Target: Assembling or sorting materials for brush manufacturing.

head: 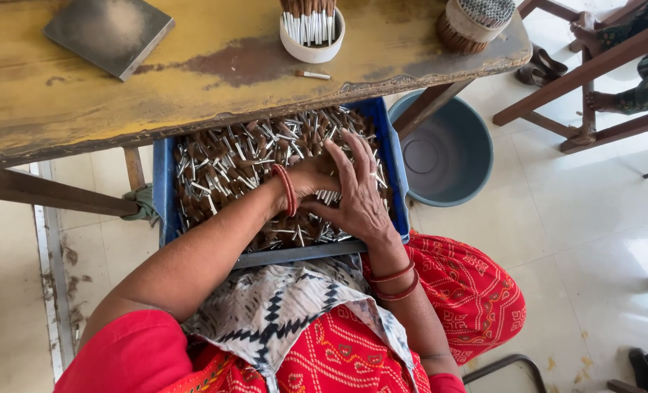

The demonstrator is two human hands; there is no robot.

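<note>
both hands dig in the blue plastic crate (165, 182) of brown, silver-tipped sticks (222, 164) on the lap: right hand (357, 193) spread flat, left hand (311, 175) cupped beneath. better to gather sticks aligned, tips together.

The right hand (357, 193) covers the left hand's (313, 175) fingers, so its grip cannot be told. The tabletop (62, 102) hides the crate's (165, 189) far end. The top edge cuts off the cup (311, 45) and bundle (473, 22).
</note>
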